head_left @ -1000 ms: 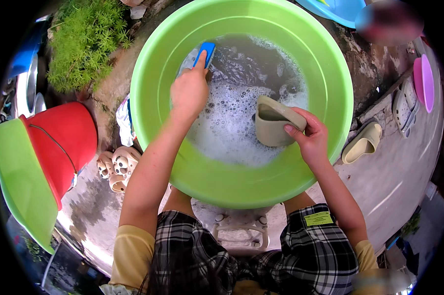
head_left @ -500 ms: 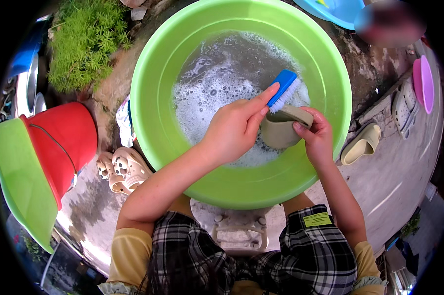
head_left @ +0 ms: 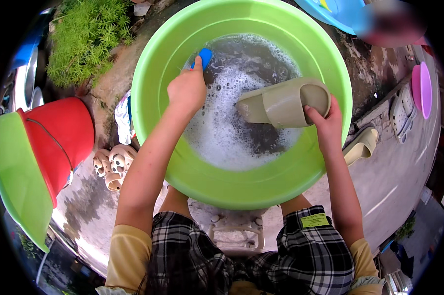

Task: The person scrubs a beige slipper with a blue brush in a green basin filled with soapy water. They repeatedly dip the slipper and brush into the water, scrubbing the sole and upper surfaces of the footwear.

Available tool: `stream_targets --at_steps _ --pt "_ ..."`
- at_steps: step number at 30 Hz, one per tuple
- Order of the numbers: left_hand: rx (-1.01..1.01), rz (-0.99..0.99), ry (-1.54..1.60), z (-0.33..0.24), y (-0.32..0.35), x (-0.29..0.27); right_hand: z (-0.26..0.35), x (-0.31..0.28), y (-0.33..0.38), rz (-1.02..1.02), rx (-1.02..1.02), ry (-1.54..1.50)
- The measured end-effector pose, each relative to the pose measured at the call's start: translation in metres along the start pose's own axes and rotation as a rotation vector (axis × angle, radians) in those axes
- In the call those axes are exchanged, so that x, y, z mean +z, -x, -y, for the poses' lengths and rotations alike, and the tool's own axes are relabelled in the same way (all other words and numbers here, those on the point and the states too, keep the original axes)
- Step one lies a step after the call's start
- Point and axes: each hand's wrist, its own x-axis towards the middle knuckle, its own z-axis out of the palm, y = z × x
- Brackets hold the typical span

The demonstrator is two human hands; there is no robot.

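Note:
Over the soapy water in a big green basin [head_left: 241,191], my right hand [head_left: 326,120] grips an olive-green slide sandal [head_left: 286,103] by its open toe end, thumb inside the strap. The sandal lies tilted, its heel end reaching into the foam near the middle of the basin. At the left side of the basin my left hand [head_left: 187,88] is closed on a scrub brush [head_left: 205,58]. Only the brush's blue back shows beyond the fingers; its bristles are hidden and seem to face the water.
A red bucket [head_left: 59,142] lies beside a green tub [head_left: 20,182] on the left. Beige clogs [head_left: 118,164] rest by the basin. To the right are a single olive slide [head_left: 363,145], grey clogs [head_left: 402,113] and pink and purple basins [head_left: 425,90]. A blue basin [head_left: 330,14] stands at the far right.
My left hand has taken the brush away from the sandal, toward the far left of the basin. My right hand has turned the sandal, so its side and length now show.

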Motion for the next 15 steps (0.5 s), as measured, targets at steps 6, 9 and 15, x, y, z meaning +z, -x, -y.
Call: stream_targets --at_steps 6,9,15 --pt "0.268 0.165 0.878 -0.046 0.049 -0.001 0.012 -0.001 0.01 0.085 -0.059 0.548" --pt "0.411 0.195 0.712 -0.076 0.083 -0.015 0.01 0.003 0.013 0.04 -0.115 0.501" --pt "0.173 -0.045 0.124 -0.021 0.029 0.017 0.001 0.006 0.019 -0.077 -0.249 0.561"
